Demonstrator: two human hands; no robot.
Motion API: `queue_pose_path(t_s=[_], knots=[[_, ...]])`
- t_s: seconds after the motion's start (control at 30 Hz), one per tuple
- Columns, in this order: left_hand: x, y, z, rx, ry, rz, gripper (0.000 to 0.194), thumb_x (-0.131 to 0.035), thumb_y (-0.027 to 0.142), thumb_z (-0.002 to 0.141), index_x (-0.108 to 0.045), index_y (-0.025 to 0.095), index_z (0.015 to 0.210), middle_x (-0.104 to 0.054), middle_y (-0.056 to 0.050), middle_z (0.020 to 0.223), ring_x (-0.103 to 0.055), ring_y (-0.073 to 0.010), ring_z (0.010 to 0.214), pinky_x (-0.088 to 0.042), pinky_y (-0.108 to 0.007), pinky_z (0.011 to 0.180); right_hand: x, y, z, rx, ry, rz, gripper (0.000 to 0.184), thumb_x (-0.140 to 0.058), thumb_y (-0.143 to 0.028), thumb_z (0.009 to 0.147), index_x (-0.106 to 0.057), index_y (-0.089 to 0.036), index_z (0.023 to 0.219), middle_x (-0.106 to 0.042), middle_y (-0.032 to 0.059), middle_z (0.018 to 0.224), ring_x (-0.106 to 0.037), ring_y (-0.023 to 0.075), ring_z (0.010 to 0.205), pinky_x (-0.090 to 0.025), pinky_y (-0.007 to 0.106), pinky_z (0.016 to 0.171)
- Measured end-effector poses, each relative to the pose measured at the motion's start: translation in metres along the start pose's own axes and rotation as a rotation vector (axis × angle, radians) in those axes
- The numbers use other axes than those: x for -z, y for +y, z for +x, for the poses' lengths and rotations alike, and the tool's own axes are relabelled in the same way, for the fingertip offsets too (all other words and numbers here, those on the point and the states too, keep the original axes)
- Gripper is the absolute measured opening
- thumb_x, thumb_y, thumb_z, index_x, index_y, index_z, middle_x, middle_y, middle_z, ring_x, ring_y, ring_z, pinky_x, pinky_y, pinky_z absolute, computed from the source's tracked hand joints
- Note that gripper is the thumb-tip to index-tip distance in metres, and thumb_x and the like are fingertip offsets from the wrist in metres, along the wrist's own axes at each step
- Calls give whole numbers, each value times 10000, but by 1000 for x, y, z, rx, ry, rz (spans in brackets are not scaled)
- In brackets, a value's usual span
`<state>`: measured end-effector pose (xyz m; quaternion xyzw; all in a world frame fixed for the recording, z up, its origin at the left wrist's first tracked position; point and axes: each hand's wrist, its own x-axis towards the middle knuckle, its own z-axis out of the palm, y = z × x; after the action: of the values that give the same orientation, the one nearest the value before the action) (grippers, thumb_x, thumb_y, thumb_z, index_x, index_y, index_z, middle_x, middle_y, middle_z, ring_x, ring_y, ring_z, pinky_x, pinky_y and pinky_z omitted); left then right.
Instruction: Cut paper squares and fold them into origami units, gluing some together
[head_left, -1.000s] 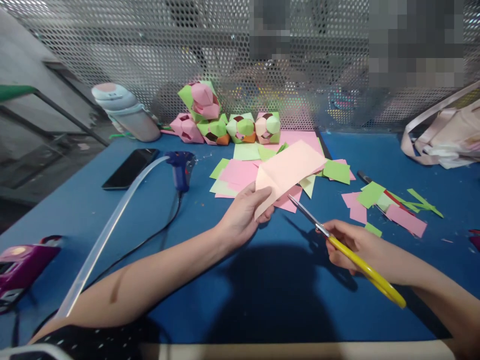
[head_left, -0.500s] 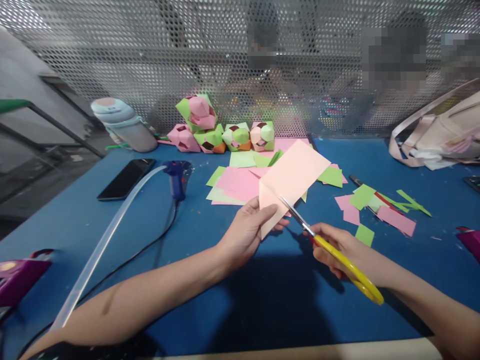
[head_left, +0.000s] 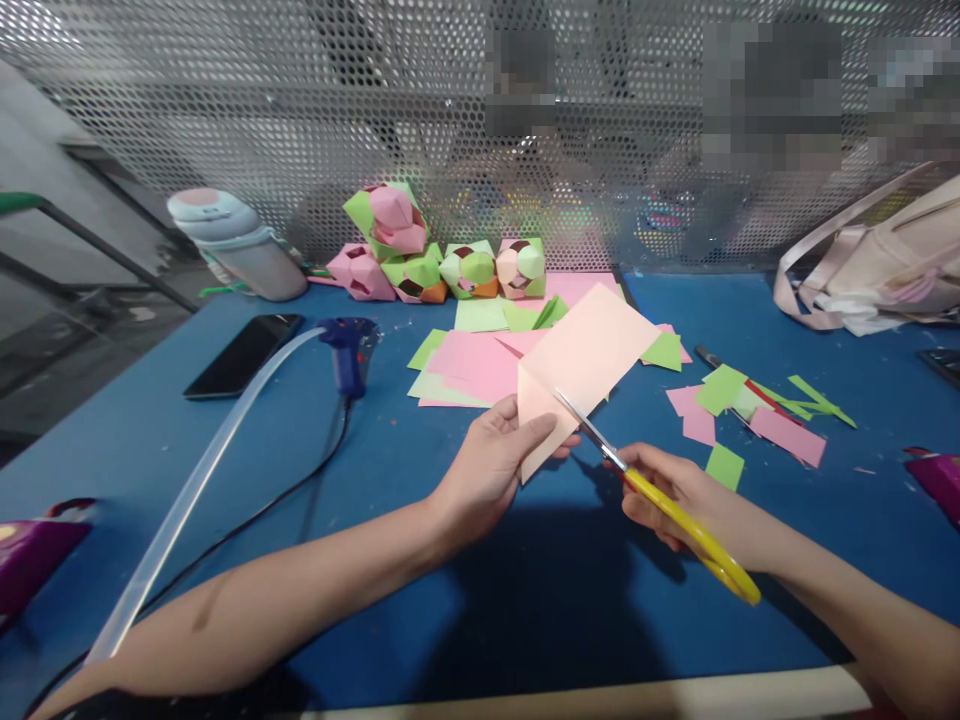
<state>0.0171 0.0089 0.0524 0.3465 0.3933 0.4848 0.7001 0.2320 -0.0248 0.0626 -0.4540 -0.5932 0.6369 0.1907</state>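
Our left hand (head_left: 491,455) pinches the near end of a smooth peach sheet (head_left: 589,345), thumb flat on top and fingers beneath, while our right hand (head_left: 686,495), apart from it, is wrapped round the yellow handles of one pair of scissors (head_left: 656,493). Their slim metal blades lie over the sheet's near right edge; a faint line runs from its left corner toward their tip, and we cannot tell whether it is a crease or a cut. Held above the blue tabletop (head_left: 390,620), the sheet partly hides a loose pile of paper (head_left: 480,365) in pink, bright green and pale green. To the right we count two bright green squares (head_left: 725,467) among pink scraps (head_left: 787,436), whose overlap blurs an exact number, with thin green strips (head_left: 825,402) beside them. Behind the pile stand five faceted, folded-paper balls (head_left: 416,272), four in a row and one on top at the left end. Left of us lies one blue plastic glue gun (head_left: 346,360) with a long, curved translucent rod (head_left: 202,480), then a glossy black phone (head_left: 244,355) and a tilted, pale bottle (head_left: 262,262), its lid marks too small to read. Perforated metal (head_left: 420,130) backs the table, a cream strapped bag (head_left: 900,240) near it at right.
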Motion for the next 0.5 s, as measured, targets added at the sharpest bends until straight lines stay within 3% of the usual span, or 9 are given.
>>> queue_pose_path(t_s=[0.17, 0.3, 0.5], knots=[[0, -1, -1, -7, 6, 5, 269, -696, 179, 789, -616, 112, 1037, -721, -100, 915, -705, -164, 744, -574, -252, 686, 0, 3, 0, -3, 32, -60, 329, -664, -412, 822, -460, -229, 1005, -429, -68, 704, -356, 49, 502, -314, 203, 429], [-1, 0, -1, 2, 16, 0, 260, -698, 166, 783, -619, 103, 1022, -722, -100, 904, -701, -155, 721, -572, -247, 678, 1, 5, -1, 9, 39, -78, 274, -565, -433, 887, -475, -219, 1031, -441, -48, 716, -360, 58, 519, -308, 206, 431], [-1, 0, -2, -4, 19, -11, 282, -699, 171, 786, -612, 99, 1044, -721, -101, 918, -697, -148, 713, -576, -253, 695, 3, 7, -1, -1, 22, -106, 279, -482, -464, 925, -475, -213, 1047, -378, -55, 682, -333, 67, 544, -299, 196, 444]])
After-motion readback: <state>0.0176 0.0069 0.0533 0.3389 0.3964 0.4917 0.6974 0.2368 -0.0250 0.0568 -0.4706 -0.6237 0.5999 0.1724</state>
